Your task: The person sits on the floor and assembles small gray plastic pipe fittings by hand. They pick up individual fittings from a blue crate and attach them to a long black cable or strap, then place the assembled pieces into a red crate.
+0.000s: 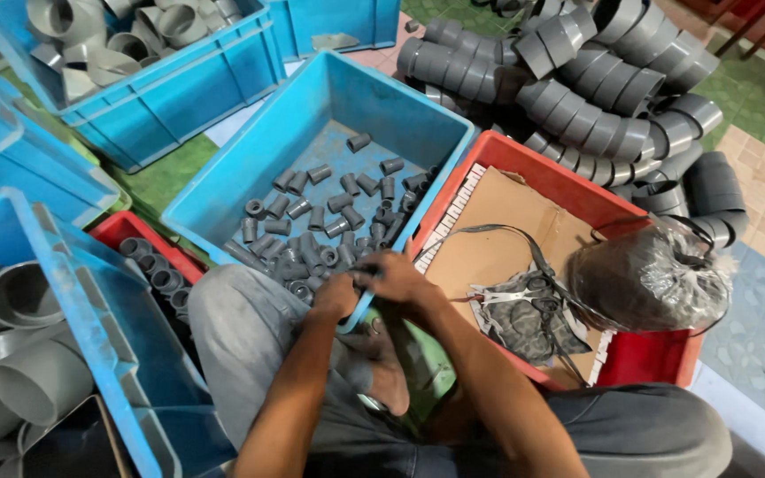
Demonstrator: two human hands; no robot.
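Both hands, left hand [336, 296] and right hand [397, 281], are closed together on small grey pipe fittings [367, 276] at the blue crate [250, 181] rim.

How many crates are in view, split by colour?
Blue crates: 5, including the middle one with the small grey fittings by the hands.
Red crates: 2, the cardboard-lined one and a small one on the left.
Total: 7.
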